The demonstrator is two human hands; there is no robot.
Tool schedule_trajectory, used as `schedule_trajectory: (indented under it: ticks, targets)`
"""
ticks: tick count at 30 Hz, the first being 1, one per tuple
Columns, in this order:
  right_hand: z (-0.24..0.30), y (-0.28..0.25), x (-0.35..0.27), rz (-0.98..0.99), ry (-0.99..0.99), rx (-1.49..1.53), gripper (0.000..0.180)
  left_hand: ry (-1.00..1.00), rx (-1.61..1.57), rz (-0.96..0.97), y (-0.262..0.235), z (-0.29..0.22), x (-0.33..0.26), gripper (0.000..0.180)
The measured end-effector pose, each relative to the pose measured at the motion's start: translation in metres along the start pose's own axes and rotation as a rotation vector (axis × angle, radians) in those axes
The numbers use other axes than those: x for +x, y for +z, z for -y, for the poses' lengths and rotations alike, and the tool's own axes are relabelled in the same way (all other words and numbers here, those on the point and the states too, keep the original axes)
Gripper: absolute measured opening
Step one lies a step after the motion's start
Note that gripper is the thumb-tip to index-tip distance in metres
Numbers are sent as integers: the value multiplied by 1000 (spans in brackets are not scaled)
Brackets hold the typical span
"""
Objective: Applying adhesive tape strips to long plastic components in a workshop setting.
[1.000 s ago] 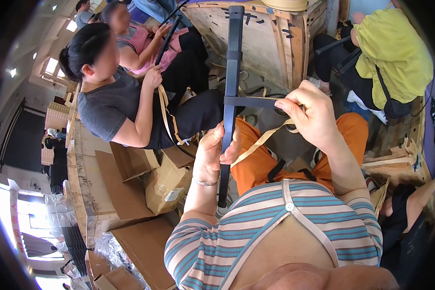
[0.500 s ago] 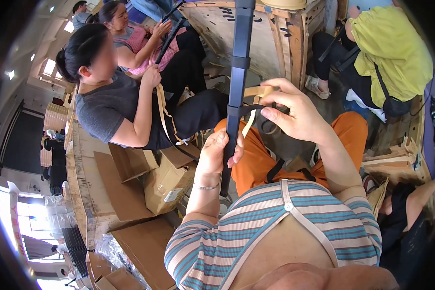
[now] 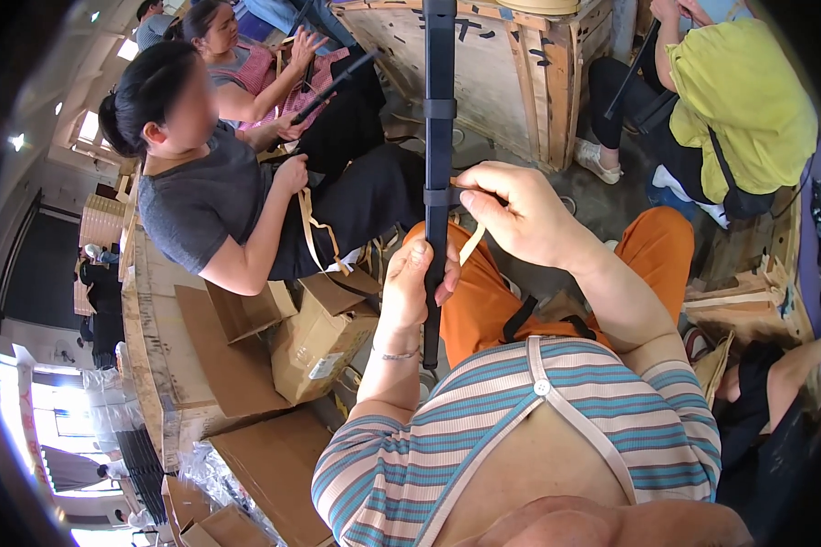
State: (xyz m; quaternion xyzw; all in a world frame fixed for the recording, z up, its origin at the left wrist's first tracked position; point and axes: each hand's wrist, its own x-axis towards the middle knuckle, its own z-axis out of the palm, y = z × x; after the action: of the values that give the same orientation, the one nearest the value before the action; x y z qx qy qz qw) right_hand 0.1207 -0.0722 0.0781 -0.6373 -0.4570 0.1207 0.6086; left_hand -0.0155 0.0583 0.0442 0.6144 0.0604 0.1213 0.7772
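Note:
A long black bar (image 3: 438, 150) stands nearly upright in front of me, its top running out of view. Dark bands circle it in two places. My left hand (image 3: 407, 281) is wrapped round the bar's lower part. Beside the lower band (image 3: 439, 197), my right hand (image 3: 520, 219) is closed, thumb and finger pinching the end of a dark strip against the bar; the fingers hide most of it. A pale yellow strip (image 3: 472, 244) hangs between my two hands, below my right fingers.
Opened cardboard boxes (image 3: 324, 337) lie at my left. A co-worker in a grey shirt (image 3: 192, 196) sits close on the left, another behind. A person in yellow (image 3: 743, 100) sits at far right. A wooden crate (image 3: 483, 82) stands ahead.
My right hand has moved left and down to the bar, and the dark strip that stretched out from it now lies close at the band. The bar has tipped slightly more upright.

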Motion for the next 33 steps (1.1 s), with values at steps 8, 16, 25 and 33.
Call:
schedule_trajectory:
  ticks: [8, 16, 25, 33]
  targets:
    - [1, 3, 0, 26, -49, 55, 8, -130, -327, 214, -7, 3, 0, 47]
    - [-12, 13, 5, 34, 144, 98, 9, -250, -758, 375, -9, 23, 3, 41]
    - [-31, 23, 10, 62, 265, 276, 15, -272, -915, 399, -10, 30, 2, 38]
    - [-52, 40, 10, -13, 423, 365, 22, -321, -895, 223, -13, 40, -2, 38]
